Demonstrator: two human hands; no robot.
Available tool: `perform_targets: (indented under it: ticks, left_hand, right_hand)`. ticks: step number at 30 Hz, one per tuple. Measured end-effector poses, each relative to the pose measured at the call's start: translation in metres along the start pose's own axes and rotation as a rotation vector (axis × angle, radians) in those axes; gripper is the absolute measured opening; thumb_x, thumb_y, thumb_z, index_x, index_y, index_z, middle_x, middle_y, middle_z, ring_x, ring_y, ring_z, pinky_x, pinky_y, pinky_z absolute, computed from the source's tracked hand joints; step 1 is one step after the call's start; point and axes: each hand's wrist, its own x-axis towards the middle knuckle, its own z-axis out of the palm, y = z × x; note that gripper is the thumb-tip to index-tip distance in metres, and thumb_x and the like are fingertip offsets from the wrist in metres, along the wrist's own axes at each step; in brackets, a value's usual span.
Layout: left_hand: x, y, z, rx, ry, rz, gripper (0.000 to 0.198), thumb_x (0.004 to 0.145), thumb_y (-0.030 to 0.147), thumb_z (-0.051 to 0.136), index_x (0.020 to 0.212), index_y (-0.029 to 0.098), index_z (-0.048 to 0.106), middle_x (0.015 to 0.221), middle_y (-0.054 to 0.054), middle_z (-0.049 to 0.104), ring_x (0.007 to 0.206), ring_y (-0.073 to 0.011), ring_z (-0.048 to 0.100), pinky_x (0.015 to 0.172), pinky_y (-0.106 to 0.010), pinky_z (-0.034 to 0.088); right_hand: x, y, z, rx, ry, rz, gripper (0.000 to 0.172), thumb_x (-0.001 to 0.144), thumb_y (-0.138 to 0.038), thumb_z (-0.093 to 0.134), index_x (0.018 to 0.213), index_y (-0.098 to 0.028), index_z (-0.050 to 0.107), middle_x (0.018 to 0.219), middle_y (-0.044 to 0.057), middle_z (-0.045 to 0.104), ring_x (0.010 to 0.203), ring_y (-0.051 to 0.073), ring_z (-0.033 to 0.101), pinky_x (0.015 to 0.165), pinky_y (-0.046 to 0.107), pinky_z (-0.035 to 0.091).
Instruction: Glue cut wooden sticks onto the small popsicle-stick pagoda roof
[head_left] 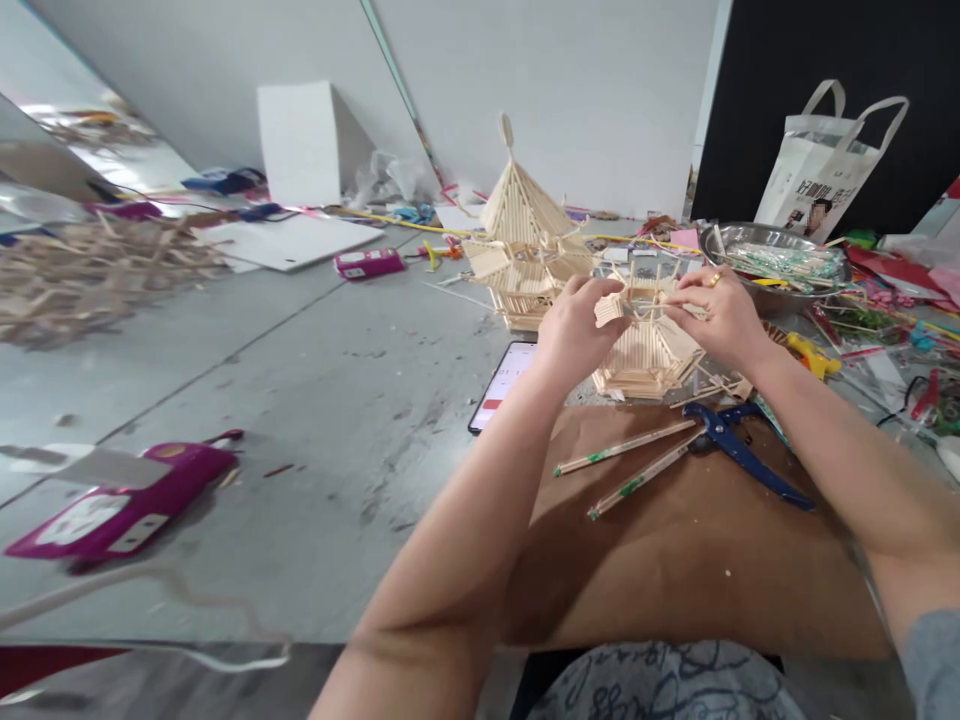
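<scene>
A small pavilion-like model made of thin wooden sticks [646, 352] stands on the table in front of me, with several short posts rising from its upper part. My left hand [579, 328] is at its left side, thumb and index finger curved with a gap between them. On the right, my right hand [718, 312], with a ring on one finger, pinches a thin wooden stick [654, 305] at the top of the model; the fingertips partly hide it. Just behind my left hand is a taller stick pagoda [523, 205] with a pointed roof.
Blue-handled cutters [739, 450] and two paper-wrapped stick bundles [626, 447] lie on brown paper [675, 570]. A phone [501, 388] is left of the model. Purple devices [142, 495], a metal bowl [780, 262], a white bag [817, 175] and a stick pile [97, 275] surround this.
</scene>
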Motion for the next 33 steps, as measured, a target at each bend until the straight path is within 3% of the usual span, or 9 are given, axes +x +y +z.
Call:
perform_targets:
  ticks: [4, 11, 19, 27, 33]
  left_hand:
    - [0.008, -0.010, 0.007, 0.005, -0.024, -0.044, 0.035, 0.072, 0.020, 0.065, 0.107, 0.017, 0.061, 0.107, -0.008, 0.056, 0.087, -0.0176, 0.056, 0.078, -0.033, 0.046]
    - [0.013, -0.017, 0.015, -0.012, -0.030, 0.035, 0.032, 0.073, 0.020, 0.064, 0.105, 0.018, 0.061, 0.109, -0.007, 0.052, 0.096, -0.0191, 0.053, 0.083, -0.035, 0.047]
    - [0.023, -0.017, 0.010, 0.092, -0.131, 0.068, 0.027, 0.074, 0.021, 0.063, 0.101, 0.019, 0.063, 0.110, -0.008, 0.053, 0.099, -0.0213, 0.054, 0.090, -0.041, 0.043]
    - [0.033, -0.021, 0.013, 0.119, -0.179, 0.135, 0.020, 0.076, 0.022, 0.061, 0.095, 0.018, 0.066, 0.108, -0.008, 0.056, 0.099, -0.0205, 0.055, 0.089, -0.038, 0.043]
    - [0.040, -0.022, 0.015, 0.146, -0.153, 0.197, 0.014, 0.079, 0.027, 0.059, 0.086, 0.020, 0.069, 0.104, -0.006, 0.059, 0.098, -0.0199, 0.055, 0.089, -0.036, 0.043]
  right_hand:
    - [0.015, 0.009, 0.015, 0.019, -0.035, 0.004, 0.037, 0.084, -0.050, 0.047, 0.087, -0.021, 0.071, 0.096, 0.005, 0.063, 0.095, 0.020, 0.054, 0.091, 0.038, 0.037]
    - [0.025, 0.015, 0.032, 0.087, -0.048, -0.001, 0.044, 0.082, -0.056, 0.046, 0.084, -0.021, 0.071, 0.092, 0.005, 0.062, 0.090, 0.018, 0.054, 0.085, 0.036, 0.040]
    - [0.028, 0.018, 0.038, 0.130, -0.044, -0.018, 0.046, 0.081, -0.058, 0.045, 0.083, -0.020, 0.071, 0.089, 0.005, 0.063, 0.086, 0.017, 0.057, 0.084, 0.035, 0.041]
    - [0.028, 0.019, 0.042, 0.095, -0.041, -0.017, 0.041, 0.083, -0.053, 0.047, 0.087, -0.020, 0.072, 0.091, 0.004, 0.063, 0.091, 0.017, 0.057, 0.088, 0.033, 0.039]
    - [0.024, 0.018, 0.046, 0.090, -0.018, 0.009, 0.037, 0.084, -0.049, 0.047, 0.089, -0.021, 0.071, 0.092, 0.004, 0.065, 0.093, 0.018, 0.055, 0.088, 0.034, 0.038]
